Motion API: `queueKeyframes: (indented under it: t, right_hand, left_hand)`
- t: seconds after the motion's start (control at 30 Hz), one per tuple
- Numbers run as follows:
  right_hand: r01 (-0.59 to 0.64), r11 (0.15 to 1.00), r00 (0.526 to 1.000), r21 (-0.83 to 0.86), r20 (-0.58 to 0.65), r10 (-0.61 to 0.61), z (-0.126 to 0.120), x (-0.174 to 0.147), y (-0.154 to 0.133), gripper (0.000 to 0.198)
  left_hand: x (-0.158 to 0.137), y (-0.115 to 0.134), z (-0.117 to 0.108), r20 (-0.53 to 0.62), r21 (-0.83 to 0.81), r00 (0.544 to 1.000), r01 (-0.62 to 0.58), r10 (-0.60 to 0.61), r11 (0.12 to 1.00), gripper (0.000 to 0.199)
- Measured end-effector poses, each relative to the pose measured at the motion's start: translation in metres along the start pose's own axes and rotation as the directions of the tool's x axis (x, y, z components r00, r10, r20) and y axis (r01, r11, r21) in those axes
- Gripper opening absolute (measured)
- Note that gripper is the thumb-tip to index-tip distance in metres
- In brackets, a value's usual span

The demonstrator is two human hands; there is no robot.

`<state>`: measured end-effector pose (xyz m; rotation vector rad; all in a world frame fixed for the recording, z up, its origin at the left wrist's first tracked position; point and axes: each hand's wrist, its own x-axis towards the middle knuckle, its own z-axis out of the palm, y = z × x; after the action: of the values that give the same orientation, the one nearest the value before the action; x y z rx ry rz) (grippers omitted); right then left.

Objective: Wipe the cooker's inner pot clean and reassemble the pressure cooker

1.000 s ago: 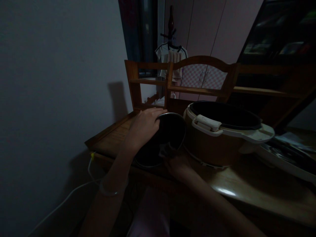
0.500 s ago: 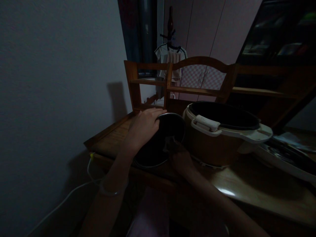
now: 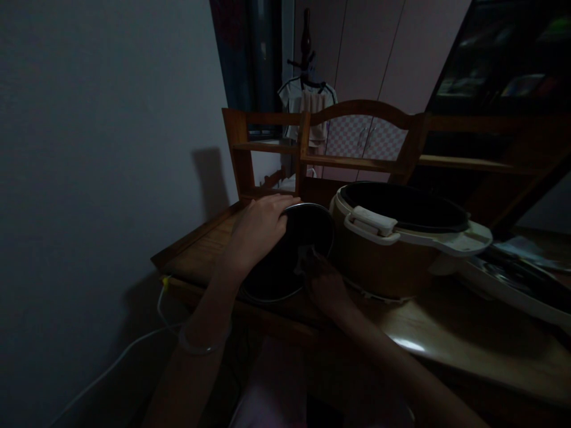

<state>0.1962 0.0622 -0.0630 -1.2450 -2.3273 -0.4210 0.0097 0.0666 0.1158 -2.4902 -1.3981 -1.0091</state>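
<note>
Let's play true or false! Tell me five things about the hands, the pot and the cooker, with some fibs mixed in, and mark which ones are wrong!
1. The left hand holds the pot by its rim. True.
2. The right hand has a pale cloth or tissue. True.
3. The pot stands level, mouth straight up. False: it is tilted, with its mouth toward the person.
4. The cooker is open on top. True.
5. In the picture, the cooker is to the left of the pot. False: it is to the right.
</note>
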Motion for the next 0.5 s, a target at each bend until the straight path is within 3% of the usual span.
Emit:
queueKeyframes:
  t: [0.5]
  right_hand:
    - [0.001, 1.0, 1.0, -0.01, -0.01, -0.001, 0.0009, -0.0008, -0.0001, 0.047]
  left_hand:
    - [-0.0001, 0.0014, -0.0007, 0.01, 0.0, 1.0, -0.001, 0.001, 1.0, 0.047]
